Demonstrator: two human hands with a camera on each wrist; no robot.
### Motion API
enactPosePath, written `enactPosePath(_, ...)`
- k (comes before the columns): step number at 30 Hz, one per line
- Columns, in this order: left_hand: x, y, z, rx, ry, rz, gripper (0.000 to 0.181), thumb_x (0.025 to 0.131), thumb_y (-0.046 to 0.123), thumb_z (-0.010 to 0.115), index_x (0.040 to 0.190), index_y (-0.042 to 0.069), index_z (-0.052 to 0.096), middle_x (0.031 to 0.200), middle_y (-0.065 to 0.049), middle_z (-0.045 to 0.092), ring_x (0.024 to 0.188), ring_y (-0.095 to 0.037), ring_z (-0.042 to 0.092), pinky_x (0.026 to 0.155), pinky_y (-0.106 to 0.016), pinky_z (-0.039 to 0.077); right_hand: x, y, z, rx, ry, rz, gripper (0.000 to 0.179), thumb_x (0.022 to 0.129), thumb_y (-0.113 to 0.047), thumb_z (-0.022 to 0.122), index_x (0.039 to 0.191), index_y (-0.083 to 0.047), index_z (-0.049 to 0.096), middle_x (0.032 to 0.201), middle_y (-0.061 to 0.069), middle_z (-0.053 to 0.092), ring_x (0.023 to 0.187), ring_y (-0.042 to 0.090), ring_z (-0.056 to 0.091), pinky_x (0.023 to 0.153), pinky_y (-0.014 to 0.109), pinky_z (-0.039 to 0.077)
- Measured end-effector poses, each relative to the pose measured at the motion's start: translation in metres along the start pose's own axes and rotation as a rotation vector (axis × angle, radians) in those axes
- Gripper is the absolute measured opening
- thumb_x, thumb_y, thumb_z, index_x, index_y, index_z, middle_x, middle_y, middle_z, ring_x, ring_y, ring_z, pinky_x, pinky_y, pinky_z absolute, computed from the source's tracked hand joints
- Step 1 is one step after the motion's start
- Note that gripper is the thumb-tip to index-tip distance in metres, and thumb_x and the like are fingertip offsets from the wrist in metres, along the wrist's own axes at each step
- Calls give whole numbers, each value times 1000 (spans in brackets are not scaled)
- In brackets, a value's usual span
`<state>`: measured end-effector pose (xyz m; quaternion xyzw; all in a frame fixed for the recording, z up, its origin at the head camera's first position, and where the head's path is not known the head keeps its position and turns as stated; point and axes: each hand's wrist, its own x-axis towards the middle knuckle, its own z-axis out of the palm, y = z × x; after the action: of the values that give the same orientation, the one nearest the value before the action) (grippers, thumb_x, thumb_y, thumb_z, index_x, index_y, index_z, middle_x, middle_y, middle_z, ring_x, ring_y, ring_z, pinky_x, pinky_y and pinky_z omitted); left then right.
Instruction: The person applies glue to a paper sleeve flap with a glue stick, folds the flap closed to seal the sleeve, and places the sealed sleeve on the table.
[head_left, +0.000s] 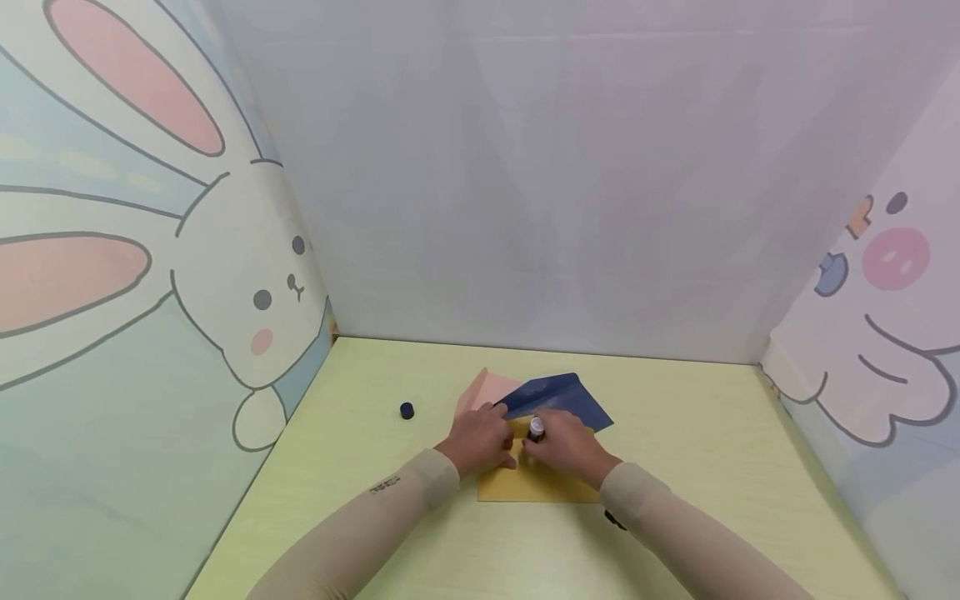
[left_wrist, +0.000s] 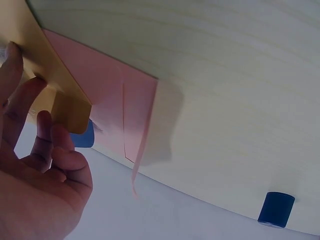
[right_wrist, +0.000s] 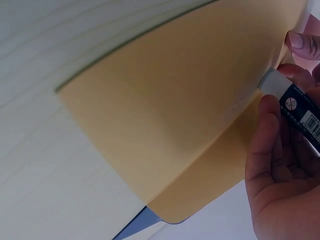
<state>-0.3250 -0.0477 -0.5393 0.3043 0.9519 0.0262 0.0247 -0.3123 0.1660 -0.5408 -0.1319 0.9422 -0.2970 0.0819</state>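
Note:
A yellow envelope [head_left: 540, 487] lies on the table with its flap [right_wrist: 200, 170] folded out. My right hand [head_left: 566, 446] grips a glue stick [right_wrist: 302, 107], dark with a white end, tilted against the envelope near the flap's crease. On the envelope's left part, my left hand [head_left: 480, 437] holds the paper by the flap, its thumb [right_wrist: 302, 45] on the surface and other fingers bent at the edge. Behind the yellow envelope lie a pink envelope [left_wrist: 112, 95] and a dark blue envelope [head_left: 562, 400], both partly covered.
A dark blue cap [head_left: 407, 410] stands on the table [head_left: 337, 467] to the left of the envelopes. A small black thing [head_left: 613, 519] shows beside the right sleeve. Pale walls with a cartoon rabbit [head_left: 247, 275] and pig [head_left: 896, 258] enclose the table.

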Motion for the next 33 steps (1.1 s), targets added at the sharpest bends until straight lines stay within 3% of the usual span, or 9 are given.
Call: enactPosePath(33,-1,1,-1,-40,-18,-34,37,94,61,97,97,25,89,99,7,62,89,-12,51,78,-27,45,-6,13,-7,-5,43,29,21,101,-20,92,105,-10,74,91,1,66,79,16,60,73,30,50)
